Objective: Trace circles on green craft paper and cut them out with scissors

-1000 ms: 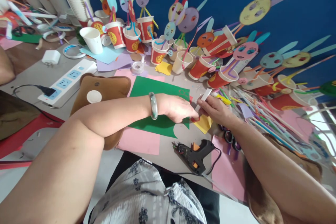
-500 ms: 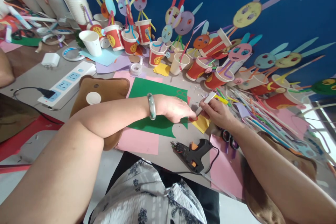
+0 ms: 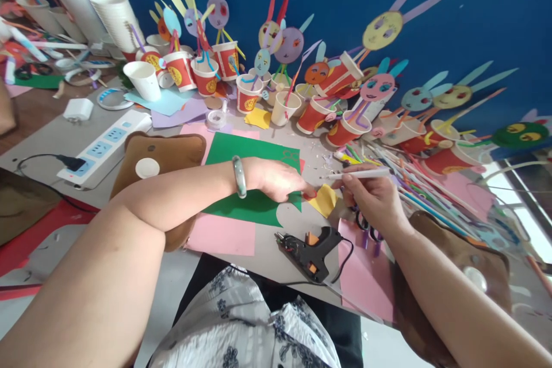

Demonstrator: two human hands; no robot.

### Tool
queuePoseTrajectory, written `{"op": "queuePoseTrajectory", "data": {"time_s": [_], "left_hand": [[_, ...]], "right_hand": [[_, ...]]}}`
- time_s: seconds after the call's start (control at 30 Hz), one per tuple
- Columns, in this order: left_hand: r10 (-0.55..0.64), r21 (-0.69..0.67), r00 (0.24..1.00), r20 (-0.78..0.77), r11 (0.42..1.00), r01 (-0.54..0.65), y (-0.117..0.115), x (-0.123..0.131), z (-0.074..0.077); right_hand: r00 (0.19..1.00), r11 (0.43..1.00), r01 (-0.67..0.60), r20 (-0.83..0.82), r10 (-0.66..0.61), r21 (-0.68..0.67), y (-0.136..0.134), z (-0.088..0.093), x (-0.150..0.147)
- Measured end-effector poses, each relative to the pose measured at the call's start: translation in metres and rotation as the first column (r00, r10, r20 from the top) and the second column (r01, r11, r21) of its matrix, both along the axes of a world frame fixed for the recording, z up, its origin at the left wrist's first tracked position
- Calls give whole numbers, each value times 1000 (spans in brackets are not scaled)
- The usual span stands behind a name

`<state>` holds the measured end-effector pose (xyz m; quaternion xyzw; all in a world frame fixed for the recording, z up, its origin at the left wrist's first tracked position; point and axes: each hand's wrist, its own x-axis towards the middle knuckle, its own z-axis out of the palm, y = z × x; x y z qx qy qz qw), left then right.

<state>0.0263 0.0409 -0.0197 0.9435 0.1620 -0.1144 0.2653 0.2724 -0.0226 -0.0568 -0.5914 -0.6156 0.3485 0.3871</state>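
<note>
My left hand [image 3: 280,180], with a bracelet [image 3: 239,176] at its wrist, rests over a green sheet of paper [image 3: 254,149]. Its fingertips hold a small red paper piece [image 3: 311,195] down beside a crumpled yellow paper [image 3: 324,201]. Between the thumb and fingers of my right hand [image 3: 375,198] is a slim white pen [image 3: 368,173], nearly level, its thin tip pointing left and clear of the red piece. A grey paper disc [image 3: 288,215] lies near the green sheet's lower right corner. Scissors [image 3: 362,219] show partly under my right hand.
A black glue gun [image 3: 313,253] lies in front on the table, its cord trailing. Behind stand several paper cups [image 3: 248,95] with paper rabbit figures. Straws [image 3: 431,201] are heaped at right. A power strip [image 3: 101,146] and brown pouch [image 3: 166,152] sit at left.
My right hand has drawn the pen back to the right and tilted it nearly level, away from the red piece. My left hand stays in place; the view has shifted slightly.
</note>
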Motion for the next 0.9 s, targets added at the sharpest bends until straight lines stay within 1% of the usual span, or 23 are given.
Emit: {"op": "queuePoseTrajectory", "data": {"time_s": [0.07, 0.13, 0.2, 0.3, 0.37, 0.43, 0.53, 0.6, 0.67, 0.73, 0.8, 0.9], "left_hand": [[-1, -1, 1000, 10, 1000, 1, 0, 0, 0], [-2, 5, 999, 32, 1000, 2, 1, 1, -2], [0, 25, 998, 55, 1000, -1, 1, 2, -4], [0, 53, 994, 105, 999, -6, 3, 3, -8], [-7, 58, 989, 148, 998, -1, 4, 4, -12], [-20, 64, 984, 176, 998, 9, 6, 6, -15], [-8, 100, 977, 212, 995, -14, 6, 8, -20], [36, 144, 970, 239, 987, -73, 6, 10, -23], [90, 193, 963, 253, 971, -141, 6, 11, -25], [123, 226, 961, 247, 957, -181, 7, 13, -26], [142, 237, 963, 229, 952, -196, 7, 13, -27], [152, 228, 964, 219, 952, -202, 9, 14, -29]], "right_hand": [[1000, 1000, -10, -25, 10, 17, -6, -5, -4], [999, 998, -45, 11, 44, 53, -10, -11, -8], [990, 986, -124, 79, 115, 116, -12, -16, -10], [950, 947, -261, 223, 218, 186, -13, -19, -12], [921, 930, -305, 314, 233, 204, -13, -20, -14], [905, 926, -310, 365, 218, 217, -13, -22, -15], [908, 930, -287, 376, 188, 229, -13, -24, -14], [930, 941, -237, 335, 149, 240, -12, -24, -12], [968, 958, -151, 233, 94, 243, -12, -23, -10], [994, 971, -61, 107, 37, 232, -11, -23, -6], [1000, 973, 12, 22, -17, 230, -9, -22, -3], [994, 968, 106, -42, -99, 227, -6, -20, 4]]}}
